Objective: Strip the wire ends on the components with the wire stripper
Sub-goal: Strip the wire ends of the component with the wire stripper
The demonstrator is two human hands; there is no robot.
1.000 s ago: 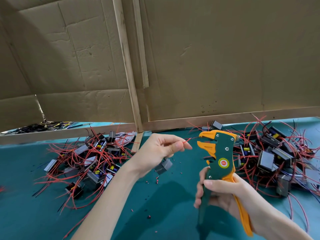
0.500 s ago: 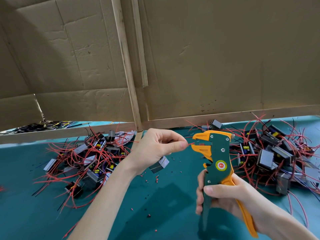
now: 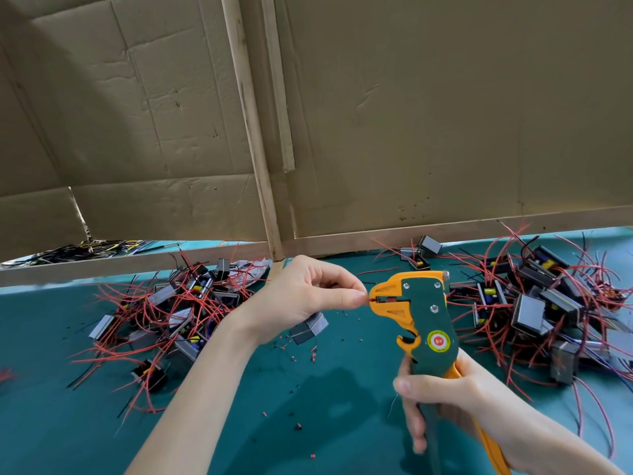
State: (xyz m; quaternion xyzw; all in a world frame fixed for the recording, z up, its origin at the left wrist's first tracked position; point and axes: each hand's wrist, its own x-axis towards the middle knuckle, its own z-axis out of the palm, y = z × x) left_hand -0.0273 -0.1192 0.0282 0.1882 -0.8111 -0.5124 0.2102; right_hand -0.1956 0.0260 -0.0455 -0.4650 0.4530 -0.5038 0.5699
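The left hand (image 3: pixel 305 296) pinches a red wire (image 3: pixel 369 298) between thumb and forefinger, with the other fingers curled in. The wire's tip sits in the mouth of the wire stripper (image 3: pixel 428 317), which lies at three o'clock from those fingertips, just beside them. Whether the mouth has closed fully on the wire I cannot tell. The wire's component (image 3: pixel 308 329), a small grey block, hangs under the palm at six o'clock of the left hand, above the green mat (image 3: pixel 239 433). The right hand (image 3: pixel 459 402), at five o'clock of the stripper's head, wraps thumb and fingers round the green and orange handles, holding the tool upright with its head facing nine o'clock. The left pile (image 3: pixel 178 313) of red-wired components lies at nine o'clock of the left hand, and the right pile (image 3: pixel 548 303) lies at three o'clock of the stripper. Red insulation scraps (image 3: pixel 313 356) dot the mat between the hands
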